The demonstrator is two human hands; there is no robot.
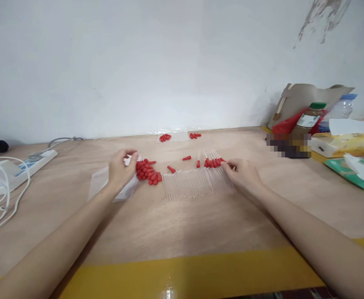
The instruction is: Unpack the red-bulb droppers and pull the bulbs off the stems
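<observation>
My left hand (121, 168) has its fingers curled in a pinch round the crumpled edge of a clear plastic bag (127, 192), at the left of a heap of red rubber bulbs (144, 170). Right of the heap, thin clear glass tubes (184, 185) lie side by side in a row. Further tubes, tipped with red bulbs (213, 162), point away toward the wall. At the right end of these, my right hand (242, 171) is closed, thumb and fingertips on a red bulb (221, 160). Single bulbs (186, 158) lie loose between the heap and the capped tubes.
Near the wall, another clear bag (179, 136) has small groups of red bulbs (164, 137) by it. At left are a power strip (38, 164) and white cables (20, 199). A bottle (309, 118), a grey bag (300, 99) and tissue packs (350, 143) stand at right.
</observation>
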